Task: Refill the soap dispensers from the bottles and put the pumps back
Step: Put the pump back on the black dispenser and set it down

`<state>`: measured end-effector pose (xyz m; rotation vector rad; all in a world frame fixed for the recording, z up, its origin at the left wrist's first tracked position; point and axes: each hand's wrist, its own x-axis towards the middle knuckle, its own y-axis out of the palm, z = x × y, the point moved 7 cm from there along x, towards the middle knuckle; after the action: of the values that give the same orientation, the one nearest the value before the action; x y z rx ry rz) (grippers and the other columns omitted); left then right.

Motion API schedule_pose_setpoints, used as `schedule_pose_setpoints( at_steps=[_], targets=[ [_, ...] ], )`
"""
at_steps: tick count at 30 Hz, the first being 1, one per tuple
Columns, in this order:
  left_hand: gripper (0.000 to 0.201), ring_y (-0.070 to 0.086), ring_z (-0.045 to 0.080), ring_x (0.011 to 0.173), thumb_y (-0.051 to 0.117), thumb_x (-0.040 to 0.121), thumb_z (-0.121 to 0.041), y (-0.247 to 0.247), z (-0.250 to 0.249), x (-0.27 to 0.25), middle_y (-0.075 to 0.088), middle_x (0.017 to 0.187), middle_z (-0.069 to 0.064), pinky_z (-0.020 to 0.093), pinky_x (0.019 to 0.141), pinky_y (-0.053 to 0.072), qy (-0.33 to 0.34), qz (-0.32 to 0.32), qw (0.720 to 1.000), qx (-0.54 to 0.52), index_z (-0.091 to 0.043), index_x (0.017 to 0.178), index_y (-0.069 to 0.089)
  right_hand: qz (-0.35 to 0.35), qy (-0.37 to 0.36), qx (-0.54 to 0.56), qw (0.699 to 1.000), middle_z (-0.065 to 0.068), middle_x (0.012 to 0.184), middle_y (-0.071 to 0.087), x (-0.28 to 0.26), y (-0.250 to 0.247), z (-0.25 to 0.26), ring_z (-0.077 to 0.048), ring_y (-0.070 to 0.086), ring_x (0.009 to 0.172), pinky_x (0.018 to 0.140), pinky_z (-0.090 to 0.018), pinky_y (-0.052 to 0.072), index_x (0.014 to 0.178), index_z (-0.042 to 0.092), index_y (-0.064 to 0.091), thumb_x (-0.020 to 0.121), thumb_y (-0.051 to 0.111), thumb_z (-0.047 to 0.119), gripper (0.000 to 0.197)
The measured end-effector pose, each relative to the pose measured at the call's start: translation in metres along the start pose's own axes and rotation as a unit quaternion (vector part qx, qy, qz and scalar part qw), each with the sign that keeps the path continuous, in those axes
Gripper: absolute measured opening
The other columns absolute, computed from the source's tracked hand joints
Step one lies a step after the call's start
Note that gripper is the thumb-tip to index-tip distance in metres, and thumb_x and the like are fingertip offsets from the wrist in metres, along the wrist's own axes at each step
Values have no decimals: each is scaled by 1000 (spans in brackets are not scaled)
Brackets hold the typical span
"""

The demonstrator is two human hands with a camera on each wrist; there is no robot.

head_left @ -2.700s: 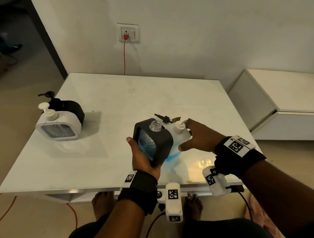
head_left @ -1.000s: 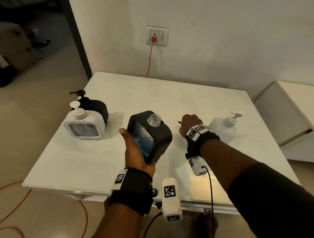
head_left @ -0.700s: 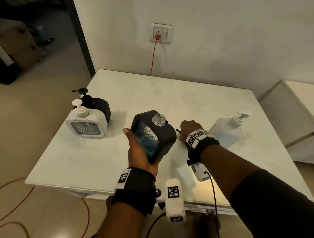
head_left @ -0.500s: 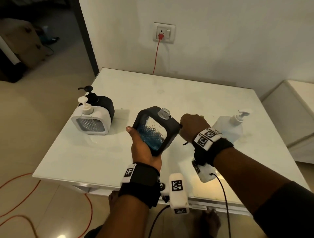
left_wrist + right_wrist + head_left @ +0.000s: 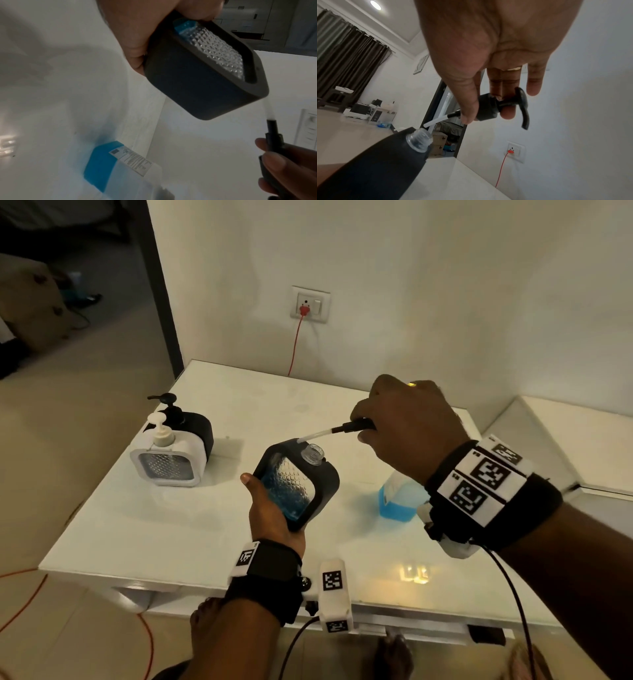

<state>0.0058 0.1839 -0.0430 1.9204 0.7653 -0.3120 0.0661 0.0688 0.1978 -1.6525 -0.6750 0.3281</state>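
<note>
My left hand (image 5: pixel 270 515) grips a black square dispenser (image 5: pixel 301 484) tilted above the table, its clear window showing blue soap and its threaded neck (image 5: pixel 419 140) uncapped. My right hand (image 5: pixel 404 426) pinches a black pump (image 5: pixel 494 106) between thumb and fingers. The pump's white dip tube (image 5: pixel 315 435) points down-left, its tip just beside the neck rim. In the left wrist view the dispenser (image 5: pixel 202 75) and the tube (image 5: pixel 270 112) show from below. A refill bottle (image 5: pixel 397 501) with blue soap stands behind my right wrist.
A white dispenser (image 5: pixel 168 463) and a black dispenser (image 5: pixel 191 426), both with pumps on, stand at the white table's (image 5: pixel 171 529) left. A red cable (image 5: pixel 296 344) hangs from the wall socket. A low white cabinet (image 5: pixel 565 440) sits to the right.
My right hand picked the black pump up from the table and raised it above the dispenser, tube tip now at the neck. My left hand kept holding the dispenser.
</note>
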Motion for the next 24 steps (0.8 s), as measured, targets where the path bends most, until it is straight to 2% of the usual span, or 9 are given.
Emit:
schedule_pose_setpoints(
  at_steps=[3,6,8,11,14,20,22,24],
  targets=[
    [83,68,36,122,48,76,-83,1,1,-3,70,135,10,55,97,59,4,7,1000,-1,-29,137,66,3,7,-45,999,3,108,52,-3,-8,-6,-21,61,89,107,-43,33,109,32,71,95,62,33,17],
    [82,67,36,123,47,78,-83,2,-1,-5,69,137,10,58,102,55,10,10,1000,-2,-29,137,66,18,-1,-87,996,3,111,53,-5,-10,-7,-21,63,92,114,-47,28,109,32,71,96,61,31,17],
    [73,68,34,120,42,89,-80,2,-1,-5,70,135,9,53,95,60,7,4,1000,-2,-29,135,67,29,-8,-109,994,3,112,52,-5,-11,-6,-21,63,94,115,-48,26,110,33,70,96,60,31,17],
    [67,70,29,113,35,98,-75,3,-1,-4,70,133,7,39,73,64,5,9,1000,2,-28,136,66,45,-14,-119,992,3,113,52,-3,-15,-7,-21,63,96,116,-47,25,113,34,70,97,59,31,20],
    [65,71,26,110,33,101,-71,10,-2,-8,71,133,7,35,67,64,16,22,1000,8,-26,133,67,72,-48,-134,987,3,114,52,-1,-13,0,-22,63,99,118,-48,23,116,35,69,97,59,32,22],
    [52,72,22,105,31,108,-60,23,9,-18,74,120,3,35,69,64,0,57,998,11,-28,120,69,123,-125,-165,971,3,123,57,3,9,29,-21,62,113,122,-50,14,127,31,62,95,57,24,33],
    [50,71,23,105,33,109,-57,25,12,-20,73,122,6,33,66,64,-13,57,998,4,-25,121,68,134,-142,-160,968,2,125,57,6,14,34,-21,62,116,123,-50,11,132,29,58,97,55,26,35],
    [50,70,25,111,33,109,-56,25,16,-21,70,131,9,37,74,64,-19,58,998,2,-23,126,67,133,-152,-155,967,2,126,57,8,15,36,-21,61,117,124,-53,5,136,29,55,97,53,27,39]
  ],
)
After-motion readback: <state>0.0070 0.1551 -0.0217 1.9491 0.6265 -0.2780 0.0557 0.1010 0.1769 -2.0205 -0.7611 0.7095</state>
